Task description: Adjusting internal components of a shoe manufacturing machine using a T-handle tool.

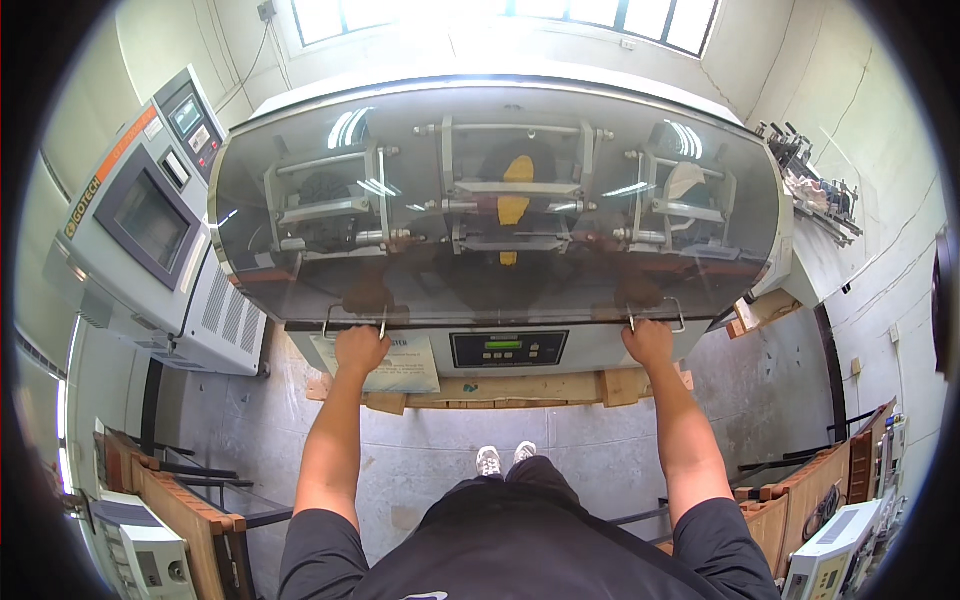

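Note:
A large machine with a tinted see-through cover [400,285] stands in front of me. My left hand [362,350] is closed round the left metal handle [328,322] at the cover's lower edge. On the right, my right hand [648,344] grips the matching handle [681,318]. Behind the cover are metal frames [515,187]; a yellow piece [517,175] shows in the middle one and a whitish piece [686,182] in the right one. Between my hands, below the cover, sits a control panel [510,349] with a green display.
A tall grey machine with a screen [150,215] stands at the left. Wooden supports [500,390] lie under the machine before me. Clamps and metal parts [820,190] are heaped at the far right. Wooden tables with devices, one a white box [835,545], flank me.

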{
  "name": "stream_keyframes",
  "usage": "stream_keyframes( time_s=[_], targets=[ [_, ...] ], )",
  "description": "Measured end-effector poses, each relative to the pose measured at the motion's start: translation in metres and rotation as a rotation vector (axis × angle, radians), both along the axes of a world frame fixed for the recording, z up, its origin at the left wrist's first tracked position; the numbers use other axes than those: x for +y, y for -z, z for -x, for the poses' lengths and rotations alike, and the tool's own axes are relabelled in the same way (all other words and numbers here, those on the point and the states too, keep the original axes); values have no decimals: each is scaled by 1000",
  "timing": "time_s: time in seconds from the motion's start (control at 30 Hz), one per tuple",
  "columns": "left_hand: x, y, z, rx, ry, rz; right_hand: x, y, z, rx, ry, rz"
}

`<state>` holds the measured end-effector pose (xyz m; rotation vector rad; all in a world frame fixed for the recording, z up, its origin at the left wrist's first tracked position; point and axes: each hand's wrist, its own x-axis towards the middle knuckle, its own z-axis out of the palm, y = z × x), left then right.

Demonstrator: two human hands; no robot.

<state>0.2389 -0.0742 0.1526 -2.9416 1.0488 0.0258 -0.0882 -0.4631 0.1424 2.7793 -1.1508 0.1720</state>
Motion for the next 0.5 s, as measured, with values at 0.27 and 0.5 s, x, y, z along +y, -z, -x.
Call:
stream_keyframes(
  time_s=[0.27, 0.5],
  targets=[
    [-12, -25, -14, 275, -26, -191, -21, -19, 15, 125, -264, -254],
    [-9, -22, -9, 231, 17, -248, -16, -7, 14, 111, -291, -143]
  ],
)
